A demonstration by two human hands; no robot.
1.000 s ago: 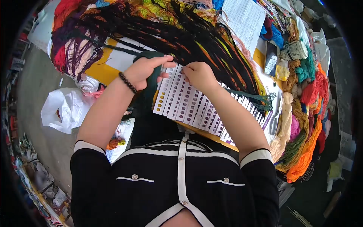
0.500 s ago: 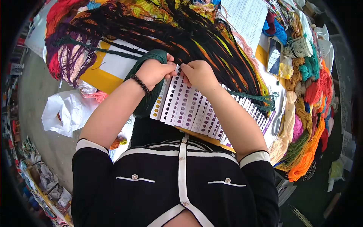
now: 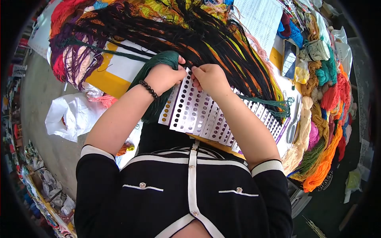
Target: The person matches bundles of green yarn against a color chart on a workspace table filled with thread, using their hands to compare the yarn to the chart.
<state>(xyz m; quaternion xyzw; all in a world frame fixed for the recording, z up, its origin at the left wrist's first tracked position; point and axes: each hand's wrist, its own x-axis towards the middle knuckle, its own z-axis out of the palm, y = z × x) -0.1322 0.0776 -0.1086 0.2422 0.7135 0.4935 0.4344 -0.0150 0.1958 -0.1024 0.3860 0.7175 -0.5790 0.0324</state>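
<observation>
A skein of dark green thread [image 3: 166, 58] hangs over my left hand [image 3: 164, 77], whose closed fingers meet the upper end of a white card strip. Beside it my right hand [image 3: 211, 79] pinches at the top of the white cards with rows of round holes [image 3: 192, 109]. Whether a thread end is also between those fingertips is too small to tell. The cards overlap in a fan, and dark and yellow spots show in their holes. Long black thread [image 3: 206, 47] lies just beyond both hands, over orange and yellow strands.
A printed sheet [image 3: 258, 20], a phone [image 3: 289, 58] and a patterned cup [image 3: 314, 52] stand at the back right. Scissors [image 3: 291, 133] lie near several coloured skeins, among them an orange one [image 3: 323, 166]. At left are purple thread [image 3: 81, 59] and a white plastic bag [image 3: 71, 119].
Both hands stay almost where they were, with only slight shifts of the fingers at the card tops. The whole view has moved very slightly.
</observation>
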